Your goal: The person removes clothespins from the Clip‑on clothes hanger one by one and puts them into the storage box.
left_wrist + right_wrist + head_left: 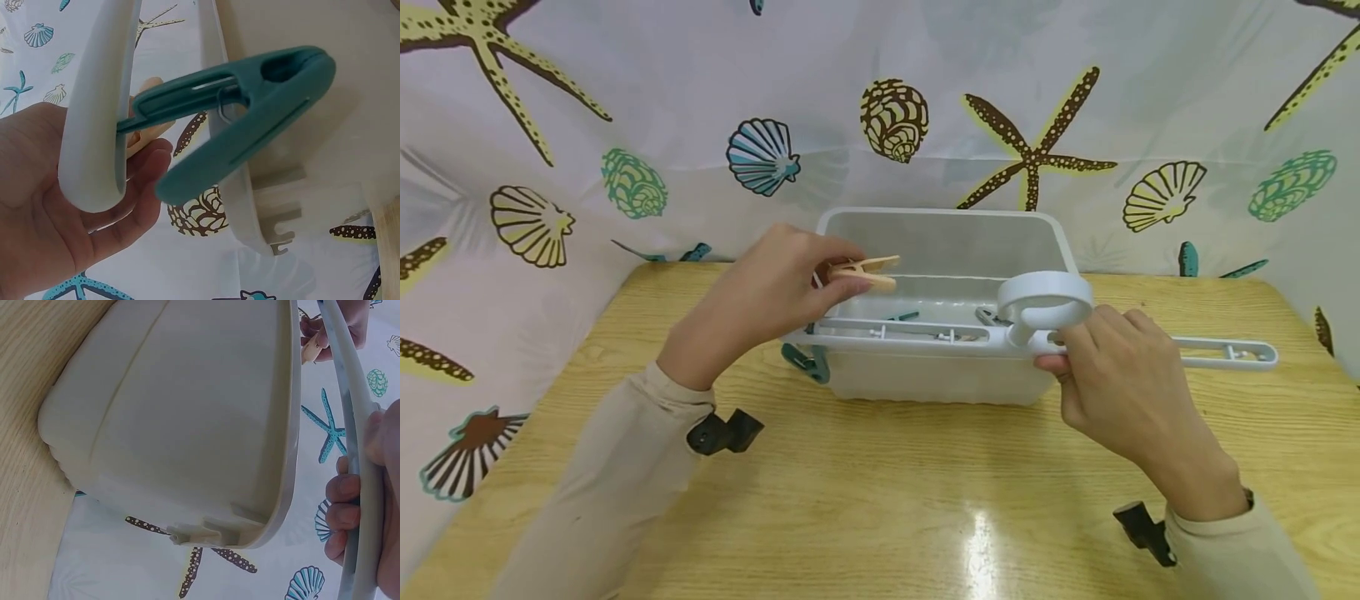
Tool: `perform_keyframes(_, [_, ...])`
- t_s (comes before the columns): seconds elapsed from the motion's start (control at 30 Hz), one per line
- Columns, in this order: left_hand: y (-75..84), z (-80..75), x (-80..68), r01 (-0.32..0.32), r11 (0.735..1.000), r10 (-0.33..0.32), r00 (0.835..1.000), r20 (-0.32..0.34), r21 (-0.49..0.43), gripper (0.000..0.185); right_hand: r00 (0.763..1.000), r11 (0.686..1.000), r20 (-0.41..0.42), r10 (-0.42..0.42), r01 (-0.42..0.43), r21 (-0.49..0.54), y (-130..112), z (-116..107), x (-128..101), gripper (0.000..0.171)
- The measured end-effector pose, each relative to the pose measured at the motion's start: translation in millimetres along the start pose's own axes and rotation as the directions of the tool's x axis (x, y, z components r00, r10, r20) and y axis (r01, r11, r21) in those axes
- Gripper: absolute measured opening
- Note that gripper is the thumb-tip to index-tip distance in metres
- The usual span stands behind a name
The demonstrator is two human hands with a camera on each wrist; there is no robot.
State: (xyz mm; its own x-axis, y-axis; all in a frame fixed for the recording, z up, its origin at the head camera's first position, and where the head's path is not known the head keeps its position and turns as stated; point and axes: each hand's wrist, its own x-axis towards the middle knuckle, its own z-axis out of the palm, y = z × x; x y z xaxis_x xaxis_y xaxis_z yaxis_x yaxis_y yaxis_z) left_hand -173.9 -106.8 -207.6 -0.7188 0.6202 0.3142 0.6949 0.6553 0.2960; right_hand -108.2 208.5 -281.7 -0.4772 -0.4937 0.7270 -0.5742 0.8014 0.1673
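The left hand pinches a beige clothespin between thumb and curled fingers, holding it just above the left end of a white hanger bar; from the left wrist view the same hand sits behind the bar's rounded end, with the beige clothespin only partly showing past it. A teal clothespin is clipped to that end of the bar and hangs at about 7 o'clock from the left hand, seen in the head view as a teal shape against the bin's front corner. The right hand grips the bar at 3 o'clock of the left hand, fingers wrapped round it just below the bar's large white ring; the right wrist view shows those fingers curled over the bar's edge. The bar lies level across the front rim of a white plastic bin, its right end reaching well past the bin. More clips lie inside the bin, too small to tell apart. The bin stands on a wooden tabletop, with a seashell-patterned curtain at 12 o'clock behind it.
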Motion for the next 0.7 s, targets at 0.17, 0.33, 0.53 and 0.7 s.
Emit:
perform_keyframes(0.17, [-1.7,2.5,3.2,0.033,0.999,-0.033,0.999,0.009,-0.017,0.026,1.0,1.0,0.001,-0.003,0.003,-0.003,0.6,0.5,-0.1,0.053])
perform_keyframes(0.33, [-3.6,4.8,-0.4,0.079,0.996,-0.078,0.996,0.046,-0.028,0.025,1.0,1.0,0.01,-0.005,0.005,-0.011,2.3,0.3,-1.1,0.053])
perform_keyframes(0.53, [-1.2,1.1,-7.6,0.059,0.998,-0.059,0.998,0.006,-0.026,0.019,1.0,1.0,0.007,-0.001,0.001,-0.021,4.6,-1.3,-0.8,0.053])
perform_keyframes(0.7, [2.4,-0.4,-14.9,0.047,0.999,-0.048,0.999,-0.011,-0.021,0.017,1.0,1.0,-0.013,-0.003,0.003,-0.015,4.5,-1.1,-1.1,0.052])
